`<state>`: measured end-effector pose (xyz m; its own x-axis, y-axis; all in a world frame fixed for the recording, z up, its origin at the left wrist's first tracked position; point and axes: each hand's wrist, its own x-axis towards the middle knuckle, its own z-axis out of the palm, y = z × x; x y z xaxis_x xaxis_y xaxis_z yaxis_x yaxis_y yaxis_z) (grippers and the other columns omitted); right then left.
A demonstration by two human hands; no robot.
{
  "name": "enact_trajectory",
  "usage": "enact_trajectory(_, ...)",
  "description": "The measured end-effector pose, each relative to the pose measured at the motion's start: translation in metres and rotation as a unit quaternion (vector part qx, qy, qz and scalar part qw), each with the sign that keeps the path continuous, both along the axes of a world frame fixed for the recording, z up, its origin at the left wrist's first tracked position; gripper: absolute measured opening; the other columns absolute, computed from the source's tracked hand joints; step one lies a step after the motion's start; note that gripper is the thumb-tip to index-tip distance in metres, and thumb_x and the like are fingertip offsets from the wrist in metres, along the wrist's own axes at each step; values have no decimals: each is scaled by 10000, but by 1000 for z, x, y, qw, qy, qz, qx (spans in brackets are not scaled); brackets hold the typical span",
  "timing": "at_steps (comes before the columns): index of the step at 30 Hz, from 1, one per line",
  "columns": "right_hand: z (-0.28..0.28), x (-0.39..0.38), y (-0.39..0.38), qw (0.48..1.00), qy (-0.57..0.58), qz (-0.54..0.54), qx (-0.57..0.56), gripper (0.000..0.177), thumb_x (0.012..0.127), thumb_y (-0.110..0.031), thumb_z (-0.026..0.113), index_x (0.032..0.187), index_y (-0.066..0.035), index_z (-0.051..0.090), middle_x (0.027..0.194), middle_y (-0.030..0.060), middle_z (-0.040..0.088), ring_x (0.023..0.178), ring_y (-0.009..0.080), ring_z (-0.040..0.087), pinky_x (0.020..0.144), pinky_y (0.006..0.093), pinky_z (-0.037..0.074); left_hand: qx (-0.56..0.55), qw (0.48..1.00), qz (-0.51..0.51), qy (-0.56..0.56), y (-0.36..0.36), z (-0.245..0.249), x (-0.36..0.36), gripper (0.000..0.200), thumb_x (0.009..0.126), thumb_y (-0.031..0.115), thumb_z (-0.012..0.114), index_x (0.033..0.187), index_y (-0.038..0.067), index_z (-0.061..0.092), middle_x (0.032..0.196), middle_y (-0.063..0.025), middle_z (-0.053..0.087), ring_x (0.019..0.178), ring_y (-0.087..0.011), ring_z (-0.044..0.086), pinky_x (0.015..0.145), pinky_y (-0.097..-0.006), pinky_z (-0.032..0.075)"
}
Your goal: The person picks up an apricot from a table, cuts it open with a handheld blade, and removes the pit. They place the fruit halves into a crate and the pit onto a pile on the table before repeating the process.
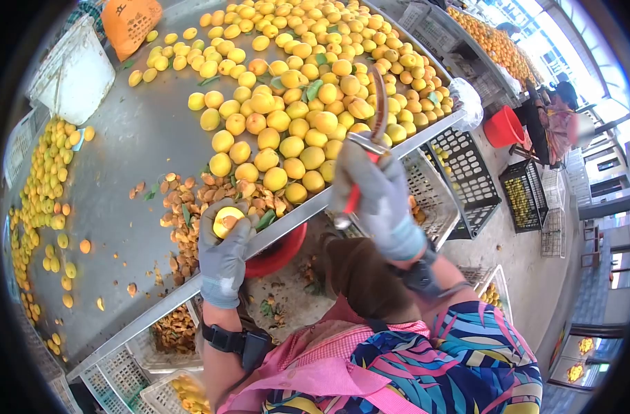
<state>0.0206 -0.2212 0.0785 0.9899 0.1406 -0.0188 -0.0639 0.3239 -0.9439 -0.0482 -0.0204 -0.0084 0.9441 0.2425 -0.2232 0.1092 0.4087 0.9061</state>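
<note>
My left hand (224,252), in a grey glove, holds a yellow fruit (228,221) with a paler cut face turned up, over the table's front edge. My gloved right hand (370,183) is closed around the red handle of a curved knife (380,114), its blade pointing up and away. Whole yellow fruits (291,124) cover the metal table (156,124) beyond my hands. Beside my left hand lies a heap of brownish-orange fruit pieces (183,207) with a few green leaves.
A white bucket (73,72) and an orange bag (130,26) stand at the far left. Beneath the table edge are a red basin (277,255) and crates (432,196). At right, a person (560,121) sits near a red bucket (505,127).
</note>
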Motion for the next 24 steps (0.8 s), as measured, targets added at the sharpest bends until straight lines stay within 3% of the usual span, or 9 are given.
enact_trajectory(6,-15,8,86,994,5,-13,107,125,879,-139,620,874,-33,553,613,-24,533,458,36,476,417,196,348,45,997,22,57,-5,10,14,375,810,58,691,1152,69,538,937,-15,599,826,-95,584,685,-229,498)
enact_trajectory(8,-20,10,97,996,-53,-27,60,102,870,-105,622,842,-34,555,648,-36,537,493,19,466,438,186,354,52,996,17,68,-3,0,16,331,784,78,722,1082,70,578,912,-4,604,821,-79,570,694,-224,491)
enact_trajectory(9,-29,16,98,920,-295,-105,-235,98,845,-84,640,847,-25,561,671,-22,557,535,32,491,475,196,388,74,995,29,55,-3,-6,17,322,779,84,727,1064,63,581,921,-9,607,821,-83,567,712,-229,489)
enact_trajectory(13,-46,13,110,941,-288,-104,-145,108,810,-61,652,869,-13,575,676,1,570,568,62,521,506,222,412,159,986,55,5,-2,-24,20,301,774,103,735,1023,43,578,938,-30,613,823,-99,563,769,-253,479)
enact_trajectory(16,-44,14,112,853,-420,-167,-261,111,777,-53,666,852,-12,595,690,37,573,583,101,542,516,260,422,153,986,70,-14,-2,-28,24,302,768,102,737,1009,33,569,935,-38,613,833,-110,563,785,-268,474)
enact_trajectory(17,-42,19,110,800,-487,-177,-302,117,757,-58,688,815,-19,595,693,43,574,594,105,541,515,262,420,153,986,72,-13,-2,-27,25,302,768,102,737,1009,33,569,935,-38,613,833,-110,563,785,-268,474)
enact_trajectory(18,-44,19,113,801,-487,-176,-301,117,757,-58,688,815,-19,595,693,43,574,594,105,541,515,262,420,196,978,72,-14,-2,-25,26,300,763,97,735,1004,32,568,931,-35,609,834,-108,560,783,-266,472)
enact_trajectory(20,-49,16,119,950,-267,-102,-128,133,744,-65,703,795,-18,589,695,28,565,608,86,522,522,260,416,240,968,71,-13,-2,-24,28,299,759,92,733,1000,31,566,928,-32,606,834,-106,556,780,-265,471)
enact_trajectory(24,-52,25,123,951,-268,-76,-133,124,755,-65,695,785,-17,585,668,7,544,599,60,486,523,249,403,180,980,85,2,-4,-23,31,297,734,80,739,965,36,560,914,-23,590,830,-96,544,773,-254,467)
